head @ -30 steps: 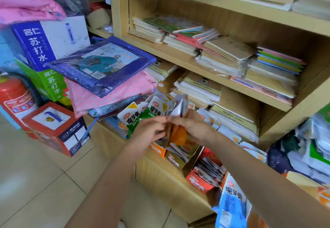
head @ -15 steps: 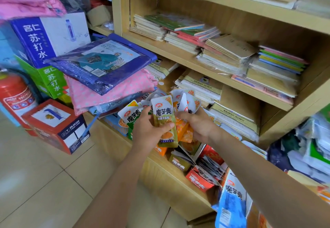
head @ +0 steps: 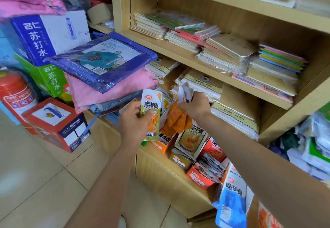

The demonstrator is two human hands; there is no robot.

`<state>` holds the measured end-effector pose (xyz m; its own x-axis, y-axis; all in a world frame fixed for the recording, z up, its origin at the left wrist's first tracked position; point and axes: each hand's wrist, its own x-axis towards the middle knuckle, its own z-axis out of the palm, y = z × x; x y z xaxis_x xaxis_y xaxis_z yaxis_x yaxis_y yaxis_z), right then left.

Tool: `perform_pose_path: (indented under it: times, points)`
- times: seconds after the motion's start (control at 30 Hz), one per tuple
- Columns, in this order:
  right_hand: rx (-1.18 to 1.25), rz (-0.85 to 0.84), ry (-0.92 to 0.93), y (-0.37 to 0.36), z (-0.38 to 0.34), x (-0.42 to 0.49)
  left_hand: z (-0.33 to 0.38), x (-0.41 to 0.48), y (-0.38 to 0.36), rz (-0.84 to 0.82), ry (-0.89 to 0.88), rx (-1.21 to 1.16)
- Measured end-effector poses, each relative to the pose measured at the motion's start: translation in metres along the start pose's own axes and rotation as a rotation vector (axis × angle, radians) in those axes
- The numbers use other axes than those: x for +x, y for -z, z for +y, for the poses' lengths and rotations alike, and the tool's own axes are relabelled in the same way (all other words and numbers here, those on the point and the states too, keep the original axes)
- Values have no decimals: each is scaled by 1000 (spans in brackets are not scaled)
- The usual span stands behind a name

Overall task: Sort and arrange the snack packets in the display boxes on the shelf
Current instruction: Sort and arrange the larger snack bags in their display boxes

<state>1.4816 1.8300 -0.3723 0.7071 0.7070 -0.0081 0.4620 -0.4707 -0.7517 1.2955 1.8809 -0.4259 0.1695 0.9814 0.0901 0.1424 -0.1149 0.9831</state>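
Note:
My left hand (head: 134, 120) holds a fan of green snack packets (head: 151, 112) upright, with the front one facing me. To its right, my right hand (head: 193, 106) grips a bunch of orange and white snack packets (head: 178, 117); the orange ones hang below the fist. Both hands hover over the display boxes on the low wooden shelf (head: 160, 167): an orange display box (head: 161, 143), a green display box (head: 191, 140) with its flap up, and a red display box (head: 200, 178) stuffed with loose packets. A blue display box (head: 231, 201) stands at the front right.
Stacks of notebooks (head: 223, 53) fill the shelves above. Folded raincoat packs in blue (head: 103, 61) and pink (head: 110, 92) overhang the shelf at left. Cartons (head: 48, 35), a red box (head: 57, 124) and a fire extinguisher (head: 14, 92) stand on the tiled floor.
My hands were together over one bunch of packets. They have since split apart: the left drew the green packets leftward, the right keeps the orange and white ones.

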Motion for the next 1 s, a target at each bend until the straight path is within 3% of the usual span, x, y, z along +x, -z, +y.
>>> perform_pose_path:
  times: [0.2, 0.43, 0.57, 0.63, 0.73, 0.77, 0.9, 1.0]
  points:
    - [117, -60, -51, 1, 4, -3, 2, 0, -1, -36, 17, -58]
    - [240, -41, 24, 36, 14, -18, 24, -11, -12, -163, -39, -190]
    - [475, -257, 141, 58, 14, -47, 31, -32, -33, -245, -196, -89]
    - [451, -304, 187, 61, 17, -58, 32, -40, -40, -386, -223, -50]
    - [301, -161, 149, 62, 29, -60, 31, -42, -38, -779, -155, 9]
    - [252, -76, 127, 64, 34, -58, 30, -39, -34, -801, -155, 47]
    - [115, 199, 195, 75, 40, -54, 20, -19, -16, -627, -190, 105]
    - [4, 107, 346, 71, 35, -55, 13, -22, -20, -713, -190, 126]
